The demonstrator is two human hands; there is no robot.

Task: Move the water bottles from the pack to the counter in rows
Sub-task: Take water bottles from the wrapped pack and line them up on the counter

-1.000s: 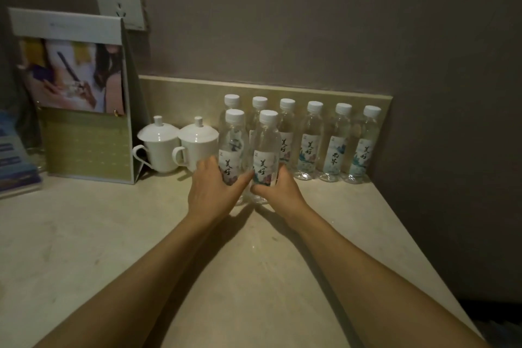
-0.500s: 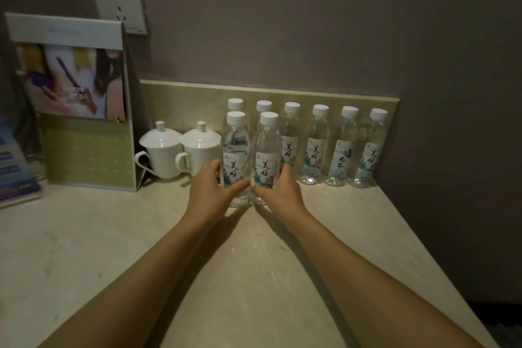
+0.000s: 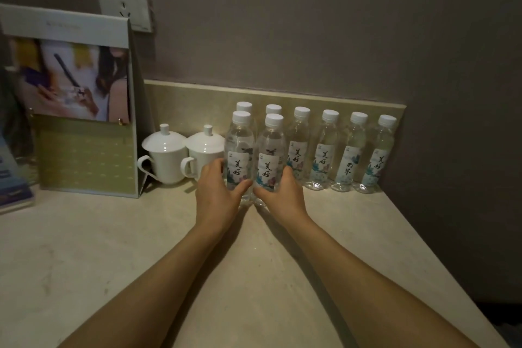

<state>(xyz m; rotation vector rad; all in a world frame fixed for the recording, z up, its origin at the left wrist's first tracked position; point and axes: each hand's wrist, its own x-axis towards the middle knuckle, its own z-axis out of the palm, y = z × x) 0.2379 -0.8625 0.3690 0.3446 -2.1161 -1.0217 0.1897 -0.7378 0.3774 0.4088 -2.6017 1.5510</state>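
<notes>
hands each grip one clear plastic white-capped bottle: left hand [image 3: 216, 192] on left front bottle [image 3: 239, 155], right hand [image 3: 282, 195] on right front bottle [image 3: 270, 158]. both upright on beige stone counter [image 3: 113, 248], just ahead of back row.

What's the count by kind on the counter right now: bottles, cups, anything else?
Water bottles: 8 (6 in the back row, 2 in front, one gripped by the left hand and one by the right hand)
Lidded white cups: 2
Standing display card: 1
Booklets at the left edge: at least 1, partly cut off
Total: 12
</notes>
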